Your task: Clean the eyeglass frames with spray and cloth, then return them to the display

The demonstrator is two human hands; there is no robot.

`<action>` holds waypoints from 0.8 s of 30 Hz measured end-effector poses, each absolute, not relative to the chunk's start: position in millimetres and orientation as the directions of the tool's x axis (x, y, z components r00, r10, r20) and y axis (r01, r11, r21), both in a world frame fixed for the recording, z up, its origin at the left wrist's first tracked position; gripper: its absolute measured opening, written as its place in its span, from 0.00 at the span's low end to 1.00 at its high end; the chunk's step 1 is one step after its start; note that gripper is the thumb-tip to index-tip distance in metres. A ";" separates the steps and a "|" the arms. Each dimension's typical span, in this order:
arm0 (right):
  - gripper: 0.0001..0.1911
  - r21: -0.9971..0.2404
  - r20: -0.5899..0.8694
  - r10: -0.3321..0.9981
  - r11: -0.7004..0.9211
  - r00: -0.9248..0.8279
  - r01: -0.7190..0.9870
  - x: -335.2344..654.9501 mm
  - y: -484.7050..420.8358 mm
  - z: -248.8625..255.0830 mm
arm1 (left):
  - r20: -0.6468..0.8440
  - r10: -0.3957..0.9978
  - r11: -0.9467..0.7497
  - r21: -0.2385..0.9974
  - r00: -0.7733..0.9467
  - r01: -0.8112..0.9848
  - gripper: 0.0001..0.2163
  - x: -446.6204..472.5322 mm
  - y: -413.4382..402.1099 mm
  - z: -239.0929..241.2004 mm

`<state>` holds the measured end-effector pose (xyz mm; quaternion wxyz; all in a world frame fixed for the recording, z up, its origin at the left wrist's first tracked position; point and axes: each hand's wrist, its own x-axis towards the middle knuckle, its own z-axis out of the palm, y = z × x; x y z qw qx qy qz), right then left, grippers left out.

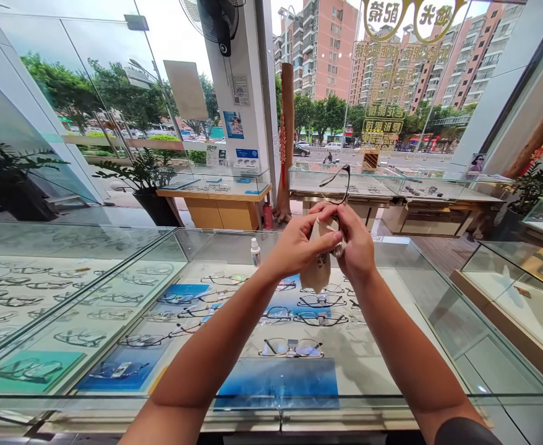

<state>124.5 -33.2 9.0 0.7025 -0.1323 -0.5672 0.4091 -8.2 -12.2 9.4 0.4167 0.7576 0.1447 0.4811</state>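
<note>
Both hands are raised together above a glass display case [368, 371]. My left hand [302, 244] is closed around a beige cleaning cloth [316, 272], which hangs down below the fingers and is pressed against a pair of eyeglasses [348, 179]. My right hand [357, 244] grips the same eyeglasses from the other side. Their dark thin temples stick up and away above the fingers, while the lenses are mostly hidden by the hands and cloth. A small white spray bottle [255, 253] stands on the glass, left of the hands.
Inside the case lie several eyeglasses [291, 348] and blue cards [278, 380]. Another glass case [522, 303] stands to the right. Farther off are display counters [227, 207], a potted plant [146, 179], a wooden post [287, 123] and large windows.
</note>
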 end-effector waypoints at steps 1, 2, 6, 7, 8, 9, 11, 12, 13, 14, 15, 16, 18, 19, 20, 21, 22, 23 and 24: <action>0.15 -0.643 0.698 0.715 0.644 0.028 -0.415 123.5 -33.1 8.2 | 0.607 0.626 -0.612 0.772 0.490 -0.173 0.18 -7.5 -12.3 8.7; 0.16 -0.637 0.708 0.706 0.656 0.029 -0.405 122.8 -32.7 7.2 | 0.603 0.633 -0.612 0.774 0.486 -0.163 0.19 -7.5 -12.2 8.3; 0.17 -0.619 0.739 0.673 0.689 0.017 -0.376 122.3 -29.1 2.2 | 0.607 0.645 -0.616 0.773 0.464 -0.153 0.21 -9.2 -10.2 9.0; 0.17 -0.615 0.745 0.667 0.695 0.015 -0.371 122.5 -28.4 1.3 | 0.615 0.641 -0.623 0.767 0.459 -0.157 0.21 -9.4 -9.8 9.6; 0.16 -0.612 0.750 0.661 0.701 0.011 -0.366 122.7 -28.1 0.7 | 0.623 0.635 -0.630 0.760 0.457 -0.161 0.21 -9.7 -9.6 10.4; 0.16 -0.609 0.755 0.655 0.707 0.007 -0.360 123.1 -28.2 0.6 | 0.630 0.626 -0.639 0.752 0.460 -0.163 0.20 -10.2 -9.5 11.5; 0.17 -0.603 0.769 0.639 0.722 -0.007 -0.340 123.9 -29.9 1.6 | 0.634 0.608 -0.653 0.742 0.478 -0.153 0.20 -12.4 -9.6 14.4; 0.17 -0.599 0.779 0.627 0.733 -0.020 -0.322 124.5 -31.3 2.7 | 0.625 0.601 -0.654 0.743 0.499 -0.142 0.20 -14.4 -9.7 16.1; 0.18 -0.594 0.790 0.613 0.749 -0.034 -0.294 125.3 -33.0 3.9 | 0.606 0.596 -0.648 0.751 0.526 -0.131 0.21 -16.9 -9.7 17.9; 0.18 -0.587 0.801 0.597 0.767 -0.050 -0.258 126.1 -34.8 5.2 | 0.579 0.593 -0.633 0.764 0.559 -0.120 0.22 -19.8 -9.8 19.7; 0.19 -0.581 0.811 0.581 0.784 -0.069 -0.221 127.1 -36.5 6.4 | 0.546 0.590 -0.612 0.783 0.595 -0.111 0.23 -22.8 -9.9 21.5; 0.19 -0.575 0.818 0.568 0.796 -0.091 -0.188 128.0 -38.2 7.5 | 0.511 0.585 -0.588 0.802 0.630 -0.105 0.24 -25.6 -10.1 23.2; 0.20 -0.568 0.823 0.554 0.810 -0.128 -0.148 129.3 -41.3 9.2 | 0.457 0.562 -0.548 0.830 0.689 -0.104 0.25 -29.8 -11.0 26.0; 0.20 -0.571 0.821 0.555 0.809 -0.137 -0.140 129.6 -42.7 9.9 | 0.444 0.548 -0.535 0.838 0.709 -0.111 0.26 -30.9 -11.7 27.0; 0.20 -0.577 0.816 0.561 0.805 -0.141 -0.136 129.7 -43.9 10.6 | 0.437 0.536 -0.525 0.842 0.722 -0.119 0.26 -31.3 -12.4 27.6; 0.20 -0.584 0.811 0.568 0.800 -0.138 -0.136 129.6 -45.1 11.3 | 0.437 0.530 -0.519 0.845 0.727 -0.129 0.26 -31.0 -13.2 27.8; 0.21 -0.591 0.806 0.577 0.794 -0.131 -0.140 129.3 -46.0 12.0 | 0.443 0.531 -0.516 0.845 0.723 -0.139 0.26 -30.2 -13.8 27.6; 0.21 -0.599 0.801 0.586 0.787 -0.123 -0.150 128.9 -46.8 12.6 | 0.453 0.538 -0.516 0.844 0.711 -0.147 0.26 -29.1 -14.3 27.1; 0.21 -0.606 0.795 0.595 0.778 -0.117 -0.164 128.4 -47.3 13.2 | 0.465 0.547 -0.520 0.840 0.696 -0.153 0.26 -28.0 -14.5 26.4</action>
